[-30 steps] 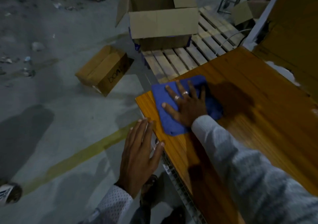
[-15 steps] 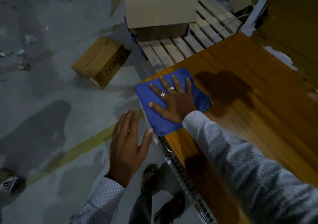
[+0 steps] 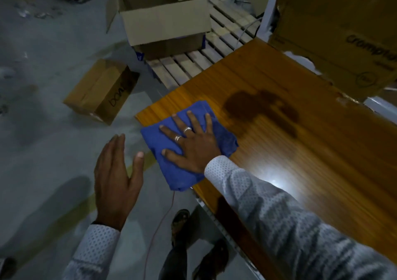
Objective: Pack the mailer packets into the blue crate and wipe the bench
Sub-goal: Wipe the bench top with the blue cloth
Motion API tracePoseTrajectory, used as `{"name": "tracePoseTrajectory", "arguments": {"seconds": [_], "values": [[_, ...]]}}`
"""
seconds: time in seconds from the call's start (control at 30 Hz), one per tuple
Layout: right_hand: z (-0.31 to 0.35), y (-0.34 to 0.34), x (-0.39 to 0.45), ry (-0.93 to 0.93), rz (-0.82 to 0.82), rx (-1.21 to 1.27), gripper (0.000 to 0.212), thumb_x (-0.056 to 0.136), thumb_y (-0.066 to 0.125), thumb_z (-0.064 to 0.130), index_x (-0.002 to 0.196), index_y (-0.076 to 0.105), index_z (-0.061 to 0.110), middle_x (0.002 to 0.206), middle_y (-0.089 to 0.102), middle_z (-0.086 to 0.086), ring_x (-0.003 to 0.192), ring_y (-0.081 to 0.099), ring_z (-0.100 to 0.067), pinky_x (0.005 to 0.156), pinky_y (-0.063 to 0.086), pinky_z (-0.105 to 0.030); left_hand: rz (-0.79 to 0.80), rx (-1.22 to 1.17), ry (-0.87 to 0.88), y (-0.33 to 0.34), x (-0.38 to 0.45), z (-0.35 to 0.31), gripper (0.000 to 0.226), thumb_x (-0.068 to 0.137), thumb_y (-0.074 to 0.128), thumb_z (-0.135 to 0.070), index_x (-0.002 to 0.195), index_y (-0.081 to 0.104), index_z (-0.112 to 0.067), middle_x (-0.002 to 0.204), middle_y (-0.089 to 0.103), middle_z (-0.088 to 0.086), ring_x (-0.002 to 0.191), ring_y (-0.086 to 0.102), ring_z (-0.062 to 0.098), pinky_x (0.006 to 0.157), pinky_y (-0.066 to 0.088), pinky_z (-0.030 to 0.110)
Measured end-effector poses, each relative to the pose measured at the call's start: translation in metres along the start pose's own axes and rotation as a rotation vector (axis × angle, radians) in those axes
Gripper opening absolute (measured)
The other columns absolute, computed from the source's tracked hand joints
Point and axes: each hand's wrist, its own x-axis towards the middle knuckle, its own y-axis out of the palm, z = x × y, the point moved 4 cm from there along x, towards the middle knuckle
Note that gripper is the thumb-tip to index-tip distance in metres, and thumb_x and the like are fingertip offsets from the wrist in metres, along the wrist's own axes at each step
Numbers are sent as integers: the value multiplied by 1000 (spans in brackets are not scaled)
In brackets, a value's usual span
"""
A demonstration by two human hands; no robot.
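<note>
Beside the bench edge, over the grey floor, my left hand (image 3: 117, 178) hangs flat with the fingers open and holds nothing. On the near corner of the wooden bench (image 3: 300, 161) my right hand (image 3: 191, 144) lies flat with spread fingers on the blue cloth (image 3: 178, 172), which hangs a little over the edge. Just beyond the cloth is a dark wet patch (image 3: 257, 107), and further away an open cardboard box (image 3: 163, 19) stands on a wooden pallet (image 3: 214, 49).

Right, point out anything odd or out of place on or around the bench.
A dark wet-looking patch marks the bench beyond the blue cloth under the right hand; the cloth overhangs the bench edge. A closed cardboard box lies askew on the floor.
</note>
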Motion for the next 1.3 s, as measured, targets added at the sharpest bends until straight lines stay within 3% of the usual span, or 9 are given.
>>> {"name": "tracePoseTrajectory", "arguments": {"seconds": [0.13, 0.23, 0.5, 0.63, 0.83, 1.03, 1.3], "values": [[17, -4, 31, 181, 44, 43, 77, 87, 22, 80, 155, 7, 47, 167, -2, 2, 151, -13, -38, 108, -15, -72, -23, 8, 25, -3, 5, -11, 60, 100, 41, -45, 148, 40, -8, 152, 42, 15, 141, 37, 27, 114, 31, 42], [33, 1, 33, 144, 72, -19, 83, 85, 34, 78, 155, 6, 45, 167, -2, 0, 150, -13, -41, 105, -13, -74, -31, 3, 63, -2, 12, -22, 60, 102, 38, -47, 147, 39, -7, 151, 43, 16, 140, 39, 29, 114, 31, 42], [19, -4, -68, 120, -16, 15, 81, 83, 48, 65, 155, 14, 45, 167, 7, 0, 152, -4, -39, 110, -4, -73, 22, -80, 245, 10, 33, -73, 58, 103, 38, -44, 147, 41, -5, 152, 42, 16, 141, 38, 29, 115, 32, 42], [12, -7, -121, 166, -72, 75, 83, 82, 55, 62, 154, 23, 41, 166, 13, -3, 151, 0, -41, 110, -2, -74, 145, -138, 273, 25, 34, -100, 63, 102, 36, -48, 146, 42, -3, 152, 42, 16, 141, 39, 31, 114, 34, 46], [6, -5, -189, 333, -100, 53, 86, 79, 52, 69, 155, 19, 44, 166, 13, 3, 152, 3, -39, 111, 6, -74, 376, -176, 465, 57, 22, -143, 63, 100, 34, -49, 146, 44, -6, 153, 40, 15, 142, 37, 31, 114, 33, 50], [6, -7, -236, 589, -125, 51, 81, 85, 36, 81, 155, 15, 46, 165, 16, 4, 153, 6, -36, 111, 10, -73, 585, -246, 636, 89, -7, -171, 65, 100, 29, -57, 148, 43, -16, 156, 38, 7, 143, 34, 24, 114, 33, 49], [6, -5, -311, 1024, -138, 52, 74, 87, 32, 81, 153, 18, 49, 165, 17, 8, 153, 8, -31, 113, 11, -70, 706, -309, 862, 101, -56, -197, 54, 102, 37, -45, 137, 54, -8, 144, 51, 13, 135, 44, 27, 111, 39, 46]]}}
